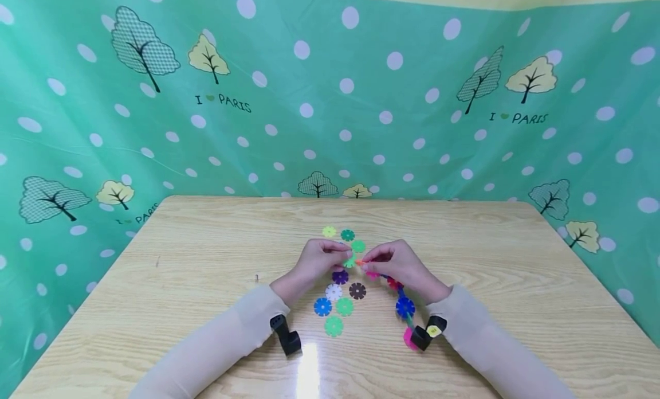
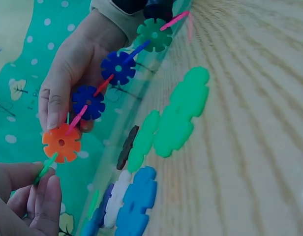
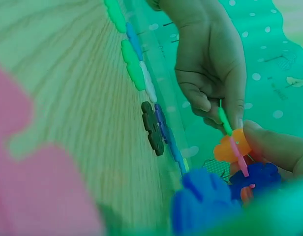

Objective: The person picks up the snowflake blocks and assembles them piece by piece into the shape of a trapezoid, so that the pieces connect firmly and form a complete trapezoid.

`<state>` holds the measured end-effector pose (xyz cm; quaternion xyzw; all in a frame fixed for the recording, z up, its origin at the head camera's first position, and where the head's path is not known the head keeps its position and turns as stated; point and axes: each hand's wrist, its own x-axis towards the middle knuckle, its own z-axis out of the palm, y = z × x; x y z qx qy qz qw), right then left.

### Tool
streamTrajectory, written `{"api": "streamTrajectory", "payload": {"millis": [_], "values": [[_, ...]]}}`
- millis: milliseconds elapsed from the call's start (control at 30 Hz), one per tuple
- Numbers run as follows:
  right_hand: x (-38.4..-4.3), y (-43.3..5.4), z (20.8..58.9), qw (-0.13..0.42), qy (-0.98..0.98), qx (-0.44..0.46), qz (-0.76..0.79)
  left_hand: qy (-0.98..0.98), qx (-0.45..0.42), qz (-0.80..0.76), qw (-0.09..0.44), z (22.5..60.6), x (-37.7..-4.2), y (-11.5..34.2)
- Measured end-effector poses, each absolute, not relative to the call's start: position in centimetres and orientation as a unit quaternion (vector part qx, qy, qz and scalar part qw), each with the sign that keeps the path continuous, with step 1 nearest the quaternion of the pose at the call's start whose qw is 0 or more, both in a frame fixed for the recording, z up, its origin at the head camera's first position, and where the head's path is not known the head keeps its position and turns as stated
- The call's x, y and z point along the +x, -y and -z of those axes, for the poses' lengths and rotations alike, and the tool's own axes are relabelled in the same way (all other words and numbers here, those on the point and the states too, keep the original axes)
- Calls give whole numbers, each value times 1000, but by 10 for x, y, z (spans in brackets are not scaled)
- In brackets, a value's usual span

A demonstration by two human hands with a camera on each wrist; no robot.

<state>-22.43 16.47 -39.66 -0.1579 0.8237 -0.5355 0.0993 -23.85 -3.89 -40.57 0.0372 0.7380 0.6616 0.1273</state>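
Near the middle of the table, my left hand (image 1: 317,262) pinches a green notched plastic disc (image 2: 45,168) between thumb and fingers. Facing it, my right hand (image 1: 399,267) pinches an orange notched disc (image 2: 62,142), the end piece of a chain of interlocked discs. The green disc's edge meets a notch of the orange one, the two standing crosswise. From the orange disc the chain runs through a pink disc (image 3: 238,156), dark blue discs (image 2: 118,68) and a red disc (image 2: 103,84) to a green one (image 2: 154,35), hanging below my right wrist.
Loose notched discs lie flat on the wooden table (image 1: 206,244): a purple (image 1: 340,277), a white (image 1: 333,292), a brown (image 1: 357,290), a blue (image 1: 322,306) and several green. Farther back are a yellow (image 1: 329,231) and a dark green one (image 1: 348,235). A patterned curtain (image 1: 319,124) hangs behind.
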Motion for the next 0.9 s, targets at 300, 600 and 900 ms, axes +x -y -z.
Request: {"api": "streamTrajectory", "payload": {"millis": [300,600,900], "values": [[-223,-162,397,28,-833,-170,526,-722,18,-679,130,400,-243,38],[-220,-155,393,-4,-832,-161,531,-690,-9,-714,117,398,-239,37],[-223,-159,396,-5,-815,-178,551,-675,-13,-728,118,395,-236,35]]}}
